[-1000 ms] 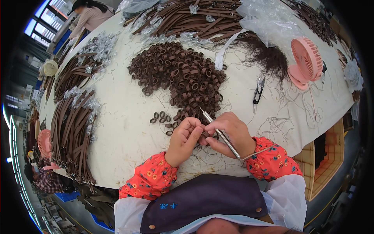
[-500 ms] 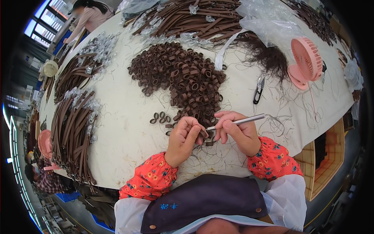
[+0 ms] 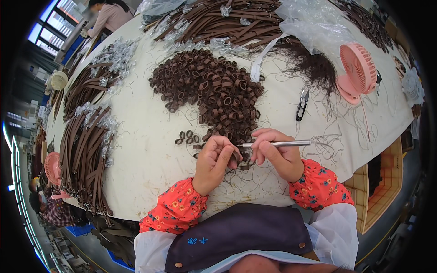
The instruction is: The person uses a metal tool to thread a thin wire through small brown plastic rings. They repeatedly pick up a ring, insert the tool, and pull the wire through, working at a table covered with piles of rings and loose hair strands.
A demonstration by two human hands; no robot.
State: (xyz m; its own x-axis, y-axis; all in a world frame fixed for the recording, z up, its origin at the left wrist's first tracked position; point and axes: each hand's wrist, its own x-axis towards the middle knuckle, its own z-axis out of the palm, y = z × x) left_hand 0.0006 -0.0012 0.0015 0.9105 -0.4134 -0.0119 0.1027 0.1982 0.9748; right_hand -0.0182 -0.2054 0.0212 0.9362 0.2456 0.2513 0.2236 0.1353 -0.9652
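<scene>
My right hand (image 3: 278, 154) is closed around a slim silver pen-like tool (image 3: 291, 143), its thin tip pointing left at my other hand. Between the bent fingers of my left hand (image 3: 214, 161) is a small brown strap loop (image 3: 236, 158), mostly hidden by the fingers. The tool's tip meets the loop or lies right beside it; I cannot tell which. Just beyond both hands spreads a big pile of brown loops (image 3: 223, 86). Several loose loops (image 3: 187, 137) lie apart at its near left side.
Brown straps (image 3: 86, 154) lie bundled at the left, more straps (image 3: 227, 20) at the far side beside clear plastic (image 3: 314, 22). Black thread snips (image 3: 302, 104), dark threads (image 3: 314, 68) and a pink fan (image 3: 357, 70) are at the right. A wooden crate (image 3: 382, 182) stands beside the table.
The silver tool has swung from a slant to nearly level, its back end lower, with its tip still at my left hand. At far left, another person has shifted slightly.
</scene>
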